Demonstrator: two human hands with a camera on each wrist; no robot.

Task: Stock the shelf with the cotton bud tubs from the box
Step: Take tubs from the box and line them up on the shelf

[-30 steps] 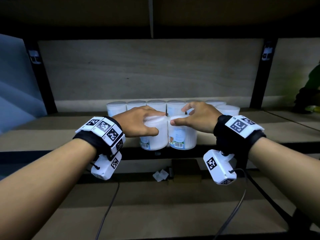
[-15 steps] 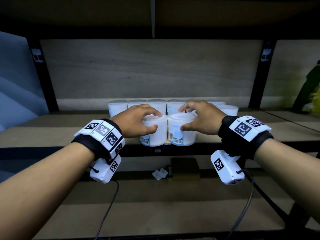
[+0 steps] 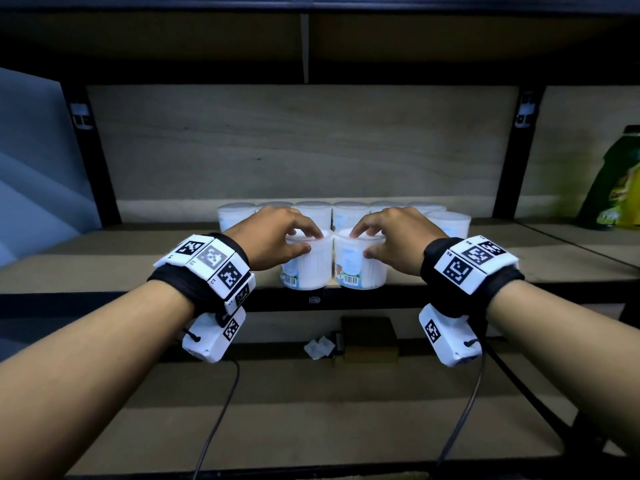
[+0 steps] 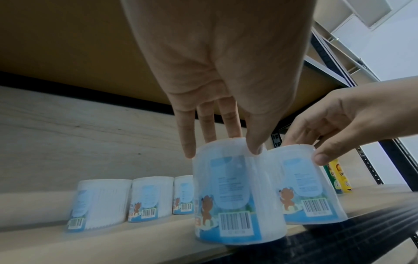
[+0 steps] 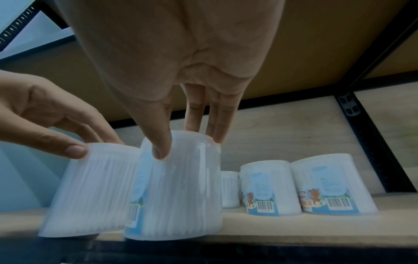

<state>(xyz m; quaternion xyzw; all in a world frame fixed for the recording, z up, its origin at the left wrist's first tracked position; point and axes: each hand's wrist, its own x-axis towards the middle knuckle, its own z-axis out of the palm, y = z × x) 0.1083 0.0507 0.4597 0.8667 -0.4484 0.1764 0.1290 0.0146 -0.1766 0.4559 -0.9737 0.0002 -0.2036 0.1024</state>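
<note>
Two clear cotton bud tubs with blue bear labels stand side by side at the front edge of the wooden shelf [image 3: 138, 258]. My left hand [image 3: 277, 237] grips the left tub [image 3: 306, 268] by its lid, thumb in front and fingers behind; the wrist view shows this tub [image 4: 228, 200] under the hand [image 4: 221, 142]. My right hand [image 3: 391, 237] grips the right tub [image 3: 362, 268] the same way, and its wrist view shows that tub [image 5: 181, 187] under the hand [image 5: 187, 141]. A row of several more tubs [image 3: 346, 213] stands behind them along the back panel.
Black uprights [image 3: 97, 161] frame the bay on both sides. A green and yellow bottle [image 3: 616, 188] stands in the bay to the right. Below, a lower shelf holds a dark small box [image 3: 367, 334] and crumpled white paper [image 3: 318, 348]. Cables hang from my wrists.
Both hands have pushed the two tubs a little further onto the shelf and set them down flat; the hands sit higher on the lids and slightly further apart.
</note>
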